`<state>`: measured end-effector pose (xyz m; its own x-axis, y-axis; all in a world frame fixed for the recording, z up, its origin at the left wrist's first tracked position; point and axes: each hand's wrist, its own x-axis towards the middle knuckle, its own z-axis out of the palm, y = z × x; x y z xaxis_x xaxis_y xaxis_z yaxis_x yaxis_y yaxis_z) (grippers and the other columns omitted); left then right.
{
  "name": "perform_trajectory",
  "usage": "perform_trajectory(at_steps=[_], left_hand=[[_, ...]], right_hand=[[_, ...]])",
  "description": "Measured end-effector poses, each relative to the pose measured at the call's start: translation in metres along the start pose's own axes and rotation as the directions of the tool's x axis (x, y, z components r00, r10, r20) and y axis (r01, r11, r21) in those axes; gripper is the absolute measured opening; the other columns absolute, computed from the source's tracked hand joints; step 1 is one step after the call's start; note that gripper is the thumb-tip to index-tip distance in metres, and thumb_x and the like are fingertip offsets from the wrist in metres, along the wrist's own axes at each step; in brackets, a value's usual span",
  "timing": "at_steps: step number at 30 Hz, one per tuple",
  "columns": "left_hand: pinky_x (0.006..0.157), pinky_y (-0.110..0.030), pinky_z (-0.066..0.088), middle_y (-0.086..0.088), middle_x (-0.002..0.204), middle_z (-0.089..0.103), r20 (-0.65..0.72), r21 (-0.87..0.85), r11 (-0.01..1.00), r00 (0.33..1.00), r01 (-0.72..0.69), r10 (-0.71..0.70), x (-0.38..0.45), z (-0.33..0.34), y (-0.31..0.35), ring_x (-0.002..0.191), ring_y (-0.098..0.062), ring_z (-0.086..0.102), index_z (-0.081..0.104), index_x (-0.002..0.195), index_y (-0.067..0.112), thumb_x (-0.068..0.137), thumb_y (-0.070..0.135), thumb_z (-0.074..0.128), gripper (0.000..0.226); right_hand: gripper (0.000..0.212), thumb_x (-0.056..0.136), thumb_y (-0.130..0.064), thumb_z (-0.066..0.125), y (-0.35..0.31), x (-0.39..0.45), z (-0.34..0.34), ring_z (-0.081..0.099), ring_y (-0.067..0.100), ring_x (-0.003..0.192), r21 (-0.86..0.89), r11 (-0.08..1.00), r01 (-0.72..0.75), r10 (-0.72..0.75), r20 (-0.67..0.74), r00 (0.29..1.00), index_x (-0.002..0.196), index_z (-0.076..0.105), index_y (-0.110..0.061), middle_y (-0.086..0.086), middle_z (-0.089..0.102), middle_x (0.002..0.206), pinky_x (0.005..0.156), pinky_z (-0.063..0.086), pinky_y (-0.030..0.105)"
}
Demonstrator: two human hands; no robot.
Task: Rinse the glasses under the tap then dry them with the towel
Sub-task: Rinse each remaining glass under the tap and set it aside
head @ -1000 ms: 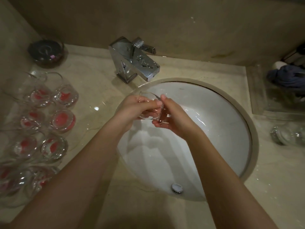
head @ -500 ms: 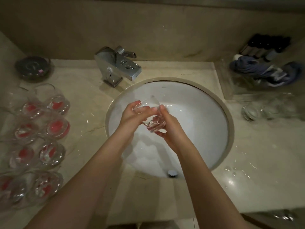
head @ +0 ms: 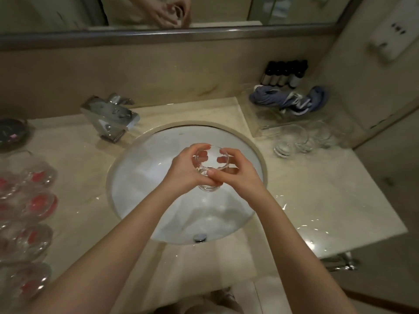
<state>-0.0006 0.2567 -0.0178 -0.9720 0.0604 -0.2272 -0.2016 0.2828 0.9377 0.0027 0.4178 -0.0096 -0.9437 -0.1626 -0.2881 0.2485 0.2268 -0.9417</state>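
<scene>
Both hands gripped one clear glass (head: 209, 171) above the sink (head: 145, 191), left hand (head: 184, 171) curled round its near side, right hand (head: 238, 172) round the other, fingers wrapped on the wall. Judging by that, a firm two-handed hold mattered, wet glass being slippery, before reaching for the blue towel (head: 288, 100) well off to the right, away from the tap (head: 111, 118)

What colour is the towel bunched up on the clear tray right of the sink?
Blue, with lighter whitish streaks: the towel, seen in the head view.
</scene>
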Motion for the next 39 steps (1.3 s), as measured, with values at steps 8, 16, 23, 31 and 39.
perform_trajectory(at_steps=[8, 16, 23, 31, 39], left_hand=[[0.081, -0.012, 0.047, 0.007, 0.116, 0.06, 0.083, 0.159, 0.981, 0.992, -0.112, 0.1, 0.024, 0.107, 0.042, 0.103, -0.003, 0.058, 0.057, 0.123, 0.033, 0.039, 0.026, 0.088, 0.089], [0.09, -0.018, 0.048, 0.002, 0.121, 0.055, 0.223, 0.196, 0.961, 0.963, -0.194, 0.149, 0.064, 0.223, 0.078, 0.108, -0.012, 0.058, 0.055, 0.13, 0.023, 0.042, 0.028, 0.083, 0.092], [0.084, -0.015, 0.034, 0.001, 0.111, 0.047, 0.254, 0.354, 0.892, 0.947, -0.281, 0.198, 0.101, 0.29, 0.096, 0.102, -0.012, 0.05, 0.053, 0.138, 0.018, 0.055, 0.016, 0.092, 0.092], [0.091, -0.023, 0.039, -0.012, 0.13, 0.055, 0.261, 0.466, 0.838, 0.949, -0.286, 0.179, 0.131, 0.326, 0.103, 0.117, -0.026, 0.055, 0.05, 0.141, 0.014, 0.059, 0.02, 0.09, 0.092], [0.094, -0.027, 0.04, -0.012, 0.137, 0.052, 0.237, 0.517, 0.813, 0.958, -0.267, 0.164, 0.138, 0.343, 0.108, 0.121, -0.026, 0.054, 0.048, 0.142, 0.013, 0.06, 0.017, 0.089, 0.093]], right_hand=[[0.065, 0.066, -0.021, 0.088, 0.016, -0.016, -0.115, 0.065, 0.01, 0.092, -0.116, 0.992, 0.044, -0.058, -0.119, 0.991, 0.122, 0.055, -0.023, -0.01, 0.062, 0.109, 0.069, 0.05, 0.013], [0.064, 0.06, -0.026, 0.091, 0.042, -0.026, -0.224, 0.065, 0.013, 0.095, -0.163, 0.986, -0.016, -0.046, -0.369, 0.928, 0.115, 0.058, -0.021, -0.006, 0.063, 0.108, 0.076, 0.055, 0.026], [0.072, 0.061, -0.033, 0.09, 0.065, -0.012, -0.288, 0.063, 0.011, 0.101, -0.176, 0.982, -0.067, -0.024, -0.467, 0.884, 0.125, 0.058, -0.021, -0.005, 0.063, 0.112, 0.085, 0.053, 0.028], [0.075, 0.062, -0.03, 0.09, 0.08, 0.013, -0.321, 0.062, 0.016, 0.103, -0.159, 0.984, -0.085, -0.004, -0.488, 0.873, 0.127, 0.056, -0.017, 0.0, 0.063, 0.116, 0.081, 0.049, 0.021], [0.079, 0.061, -0.029, 0.091, 0.089, 0.023, -0.336, 0.063, 0.018, 0.106, -0.149, 0.982, -0.115, 0.029, -0.482, 0.876, 0.13, 0.056, -0.013, 0.0, 0.063, 0.118, 0.083, 0.05, 0.024]])
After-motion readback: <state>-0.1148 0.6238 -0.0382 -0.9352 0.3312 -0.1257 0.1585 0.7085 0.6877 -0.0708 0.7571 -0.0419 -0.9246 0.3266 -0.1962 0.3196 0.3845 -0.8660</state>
